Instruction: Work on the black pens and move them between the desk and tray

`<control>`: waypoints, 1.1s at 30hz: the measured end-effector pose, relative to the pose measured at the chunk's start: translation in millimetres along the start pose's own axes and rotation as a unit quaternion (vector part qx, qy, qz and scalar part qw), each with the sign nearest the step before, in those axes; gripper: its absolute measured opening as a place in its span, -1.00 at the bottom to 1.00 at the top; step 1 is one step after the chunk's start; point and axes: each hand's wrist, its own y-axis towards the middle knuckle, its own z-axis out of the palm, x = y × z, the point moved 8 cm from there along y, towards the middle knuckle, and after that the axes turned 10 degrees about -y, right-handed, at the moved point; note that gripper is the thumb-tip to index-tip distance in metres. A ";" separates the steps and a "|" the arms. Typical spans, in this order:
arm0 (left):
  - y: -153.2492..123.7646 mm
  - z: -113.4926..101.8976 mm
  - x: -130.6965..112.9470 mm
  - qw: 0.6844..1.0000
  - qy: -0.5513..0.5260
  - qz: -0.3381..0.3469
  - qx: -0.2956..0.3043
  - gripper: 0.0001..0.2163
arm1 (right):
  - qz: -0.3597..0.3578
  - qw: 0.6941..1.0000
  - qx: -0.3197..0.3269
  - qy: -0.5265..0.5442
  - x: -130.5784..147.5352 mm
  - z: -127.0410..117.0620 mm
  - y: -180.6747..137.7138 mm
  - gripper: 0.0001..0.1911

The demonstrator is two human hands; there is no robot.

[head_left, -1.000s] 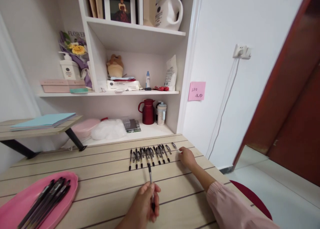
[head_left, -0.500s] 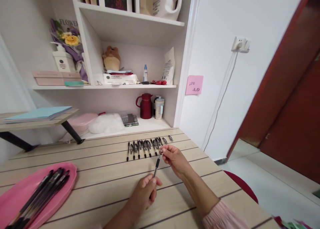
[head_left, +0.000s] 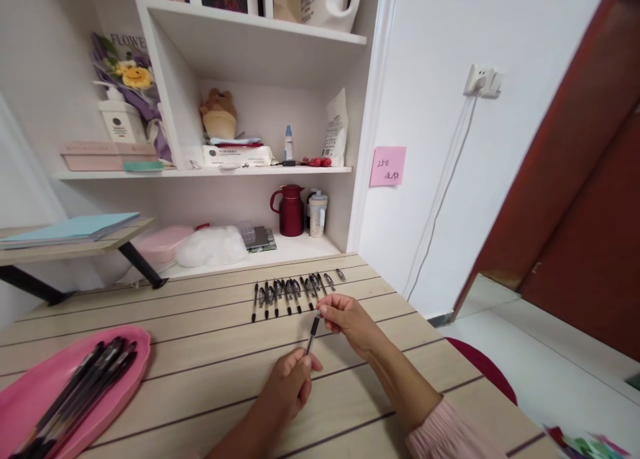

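Over the table, my left hand [head_left: 291, 380] is closed around the barrel of a pen [head_left: 311, 336] with a black grip section. It slants up and away, its point toward my right hand [head_left: 346, 317]. Thumb and forefinger of that hand pinch the pen's small tip; the fingers partly hide it. Just beyond my hands, pen parts [head_left: 277, 300] lie in a row on the table: slim black-ended pieces with short dark caps among them. One loose cap [head_left: 341, 275] lies at the row's right end.
At the left, a pink tray [head_left: 143, 352] holds several dark pens [head_left: 95, 392]. A small raised stand [head_left: 137, 229] carries blue-covered papers. White shelves [head_left: 250, 172] behind the table hold a red jug [head_left: 291, 210] and a cup [head_left: 317, 215]. A red stool [head_left: 483, 369] is at the right.
The view has shifted slightly. Both hands keep their hold on the pen, with my right fingers at its tip; little else differs.
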 end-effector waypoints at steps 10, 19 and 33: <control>-5.4 0.6 -2.5 0.997 0.052 0.062 -0.020 -0.76 | 0.007 1.000 -0.023 0.017 -8.1 3.0 -0.7 -0.69; -4.2 -0.7 -2.6 0.994 0.073 0.081 -0.022 -0.77 | 0.007 0.997 -0.055 0.052 -16.8 4.8 -0.3 -0.70; -6.3 2.5 -8.8 0.994 0.070 0.088 -0.005 -0.79 | -0.005 0.997 -0.017 0.077 -11.8 3.8 -2.2 -0.73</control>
